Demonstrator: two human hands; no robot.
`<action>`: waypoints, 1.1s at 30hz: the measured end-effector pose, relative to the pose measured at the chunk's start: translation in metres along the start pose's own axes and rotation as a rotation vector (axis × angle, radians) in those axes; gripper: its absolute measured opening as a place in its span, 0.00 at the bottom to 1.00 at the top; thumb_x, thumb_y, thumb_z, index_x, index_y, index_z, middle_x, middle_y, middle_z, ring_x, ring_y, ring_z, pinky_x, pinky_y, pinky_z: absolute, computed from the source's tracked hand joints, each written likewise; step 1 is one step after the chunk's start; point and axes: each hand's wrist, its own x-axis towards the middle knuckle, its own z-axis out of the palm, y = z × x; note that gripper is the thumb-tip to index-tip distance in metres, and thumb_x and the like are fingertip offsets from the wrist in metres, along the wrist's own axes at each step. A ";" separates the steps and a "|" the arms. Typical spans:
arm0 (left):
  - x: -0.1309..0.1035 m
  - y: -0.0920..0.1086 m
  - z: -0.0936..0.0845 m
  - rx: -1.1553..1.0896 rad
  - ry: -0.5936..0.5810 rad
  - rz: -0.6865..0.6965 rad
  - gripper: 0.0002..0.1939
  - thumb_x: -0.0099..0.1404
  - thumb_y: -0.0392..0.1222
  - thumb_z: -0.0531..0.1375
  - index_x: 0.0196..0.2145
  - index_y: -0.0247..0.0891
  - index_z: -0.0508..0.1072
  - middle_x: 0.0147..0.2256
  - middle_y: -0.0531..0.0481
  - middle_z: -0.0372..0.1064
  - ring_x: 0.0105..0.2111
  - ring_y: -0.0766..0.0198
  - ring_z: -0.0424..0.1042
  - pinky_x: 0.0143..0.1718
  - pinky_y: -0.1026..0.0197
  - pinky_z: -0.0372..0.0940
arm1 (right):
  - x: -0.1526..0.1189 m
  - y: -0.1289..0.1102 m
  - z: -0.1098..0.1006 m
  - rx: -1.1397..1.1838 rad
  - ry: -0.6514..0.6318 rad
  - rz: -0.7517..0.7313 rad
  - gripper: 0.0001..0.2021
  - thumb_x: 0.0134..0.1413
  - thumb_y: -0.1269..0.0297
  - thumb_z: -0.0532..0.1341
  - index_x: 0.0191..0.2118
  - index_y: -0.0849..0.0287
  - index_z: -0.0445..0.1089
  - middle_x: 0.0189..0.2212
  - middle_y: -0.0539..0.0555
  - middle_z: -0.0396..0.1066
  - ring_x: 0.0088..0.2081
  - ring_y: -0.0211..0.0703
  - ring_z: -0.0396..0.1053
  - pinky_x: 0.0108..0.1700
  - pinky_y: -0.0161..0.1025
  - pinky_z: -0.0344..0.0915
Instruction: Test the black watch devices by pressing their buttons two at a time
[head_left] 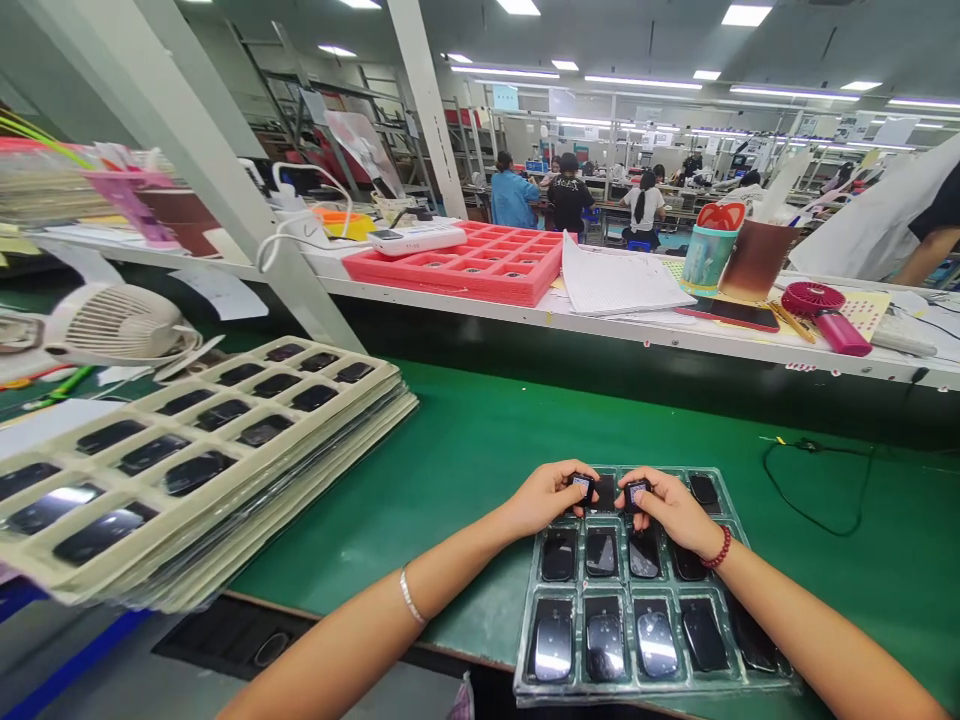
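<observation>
My left hand (pixel 546 498) grips a small black device with a lit screen (pixel 583 486) between thumb and fingers. A second small black device with a lit screen (pixel 637 492) is pinched in my right hand (pixel 673 512). Both hands are over the far row of a clear plastic tray (pixel 585 690). Rounded black devices (pixel 602 550) lie one to a pocket in that tray, with dark glossy faces up. My right hand and forearm cover part of the tray's right side.
A stack of cream trays (pixel 247 470) holding black devices stands to the left, near a white fan (pixel 120 325). A cable (pixel 825 530) lies on the green table at right. Along the shelf ahead are red foam trays (pixel 517 285), papers (pixel 619 275) and a pink handheld fan (pixel 829 315).
</observation>
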 end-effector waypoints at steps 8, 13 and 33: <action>0.002 -0.008 -0.002 -0.038 -0.006 0.027 0.17 0.56 0.47 0.62 0.38 0.33 0.71 0.30 0.47 0.71 0.27 0.66 0.69 0.30 0.62 0.66 | 0.000 0.000 0.001 -0.034 -0.002 0.020 0.16 0.56 0.52 0.59 0.44 0.59 0.65 0.35 0.55 0.72 0.23 0.35 0.67 0.27 0.35 0.65; 0.001 -0.006 -0.002 -0.016 -0.004 0.057 0.15 0.56 0.47 0.61 0.38 0.33 0.71 0.30 0.48 0.71 0.27 0.65 0.68 0.30 0.61 0.66 | 0.000 -0.003 0.001 -0.052 -0.008 0.013 0.17 0.56 0.50 0.58 0.44 0.58 0.65 0.35 0.55 0.71 0.24 0.36 0.66 0.28 0.36 0.65; 0.000 -0.008 -0.006 0.095 0.075 0.059 0.19 0.56 0.29 0.50 0.46 0.37 0.62 0.37 0.49 0.70 0.29 0.68 0.66 0.32 0.64 0.61 | 0.001 -0.001 -0.001 -0.093 0.028 0.037 0.12 0.55 0.59 0.59 0.44 0.57 0.63 0.34 0.53 0.69 0.24 0.35 0.63 0.27 0.35 0.64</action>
